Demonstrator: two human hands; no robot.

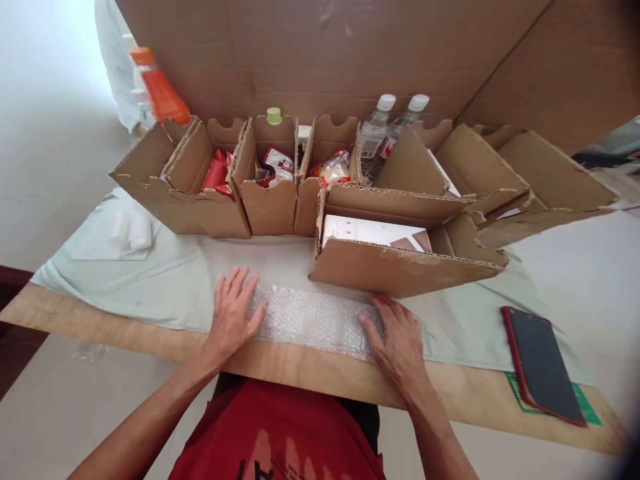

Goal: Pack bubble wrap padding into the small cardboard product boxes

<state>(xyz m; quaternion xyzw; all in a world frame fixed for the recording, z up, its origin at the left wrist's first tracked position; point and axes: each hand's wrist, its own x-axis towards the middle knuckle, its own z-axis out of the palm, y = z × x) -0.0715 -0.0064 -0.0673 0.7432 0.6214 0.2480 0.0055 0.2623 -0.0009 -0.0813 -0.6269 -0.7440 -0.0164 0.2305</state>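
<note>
A flat strip of clear bubble wrap [310, 320] lies along the front of the cloth-covered table. My left hand [235, 310] rests palm down at its left end, fingers stretched out and touching the edge. At the right end lies my right hand [397, 333], also palm down with its thumb spread over the wrap. Neither hand grips anything. Just behind the strip stands a cardboard bin [400, 270] with a white box [373, 232] in it.
Behind runs a row of cardboard bins [210, 217] holding packets, clear bottles [375, 127] and an orange bottle [163, 90]. White rolls [131, 230] lie at left, a phone [545, 363] at right. A tall cardboard panel [320, 60] closes the back; a person's sleeve [115, 67] shows behind it.
</note>
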